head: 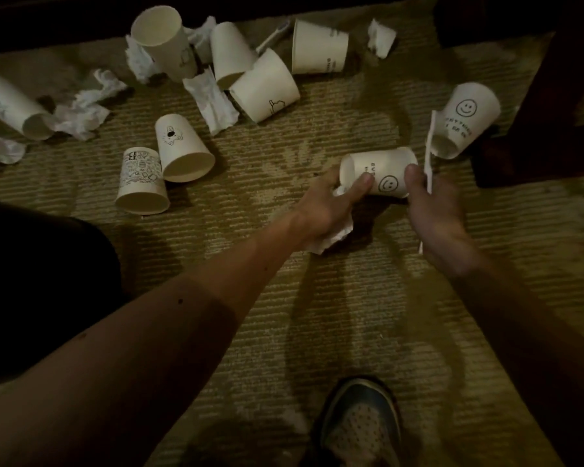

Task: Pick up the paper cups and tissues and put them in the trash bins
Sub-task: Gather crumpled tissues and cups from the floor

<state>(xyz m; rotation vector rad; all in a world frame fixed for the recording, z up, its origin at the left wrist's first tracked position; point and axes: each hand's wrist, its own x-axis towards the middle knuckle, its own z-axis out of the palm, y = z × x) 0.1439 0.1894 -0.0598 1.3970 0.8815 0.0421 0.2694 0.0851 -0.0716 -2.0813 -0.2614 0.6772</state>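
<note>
A white paper cup with a smiley face [383, 168] lies on its side between my two hands. My left hand [331, 203] curls its thumb and fingers round the cup's open end, and a crumpled tissue [334, 239] is bunched in its palm. My right hand [432, 210] touches the cup's base with the thumb and grips a thin white stick [428, 153]. A second smiley cup [466, 119] lies just beyond, to the right. Several more cups [182, 150] and crumpled tissues [213, 102] are scattered across the carpet farther back and to the left.
Dark wooden furniture legs [547, 106] stand at the right. A dark edge runs along the top. My shoe [361, 429] is at the bottom, and a dark clothed knee [41, 281] is at the left. Beige carpet [284, 298] covers the floor.
</note>
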